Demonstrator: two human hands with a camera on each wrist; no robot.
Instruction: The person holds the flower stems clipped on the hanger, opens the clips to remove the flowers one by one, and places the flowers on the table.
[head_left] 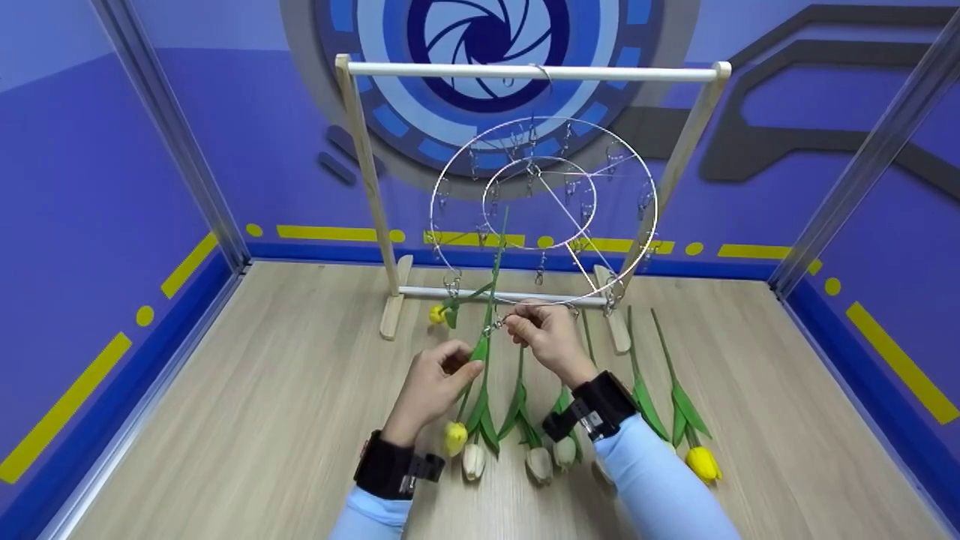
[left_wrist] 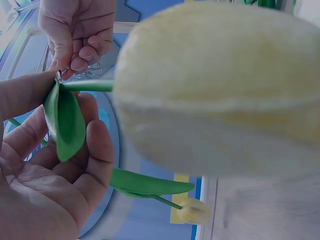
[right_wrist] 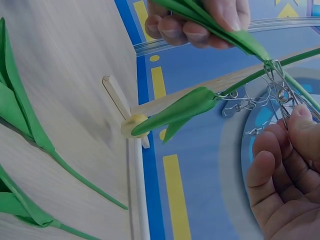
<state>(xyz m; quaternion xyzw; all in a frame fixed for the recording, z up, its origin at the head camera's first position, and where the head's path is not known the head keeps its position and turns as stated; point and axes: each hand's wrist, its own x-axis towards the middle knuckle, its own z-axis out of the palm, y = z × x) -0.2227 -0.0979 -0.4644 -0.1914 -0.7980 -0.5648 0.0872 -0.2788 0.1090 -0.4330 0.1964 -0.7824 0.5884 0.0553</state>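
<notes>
Tulip stem, artificial, green w/ a pale yellow bud point(head_left: 455, 437) hanging low near the floor, is what I've got in hand. Long axis runs near vertical: bud down by my left wrist, stem rising past the clip and ending above it, inside the ring.

Far left, a second yellow tulip point(head_left: 437, 313) already hangs from a clip on the ring's left side, stem slanting up-right. It's apart from both hands.

Left hand point(head_left: 433, 382): thumb and fingers pinch a green leaf point(left_wrist: 65, 120) on the stem, just below the clip. In the left wrist view the fingers curl round the leaf and the bud fills most of the frame.

Right hand point(head_left: 547, 334) sits just right of the stem, higher than the left. Thumb and forefinger squeeze a small wire clip point(right_wrist: 280, 82) on the round wire drying hanger point(head_left: 600, 146), which hangs from the wooden rack point(head_left: 525, 72). Clip touches the stem where leaf meets stalk. Can't tell if the jaws have bitten yet.

So the stem lies immediately left of my right fingertips and above my left ones. Right hand's nearer the clip, left nearer the bud.

Right of the hands, more tulips lie flat on the wood-look floor point(head_left: 262, 420), white buds point(head_left: 538, 463) toward me, one yellow point(head_left: 703, 463) far right.
</notes>
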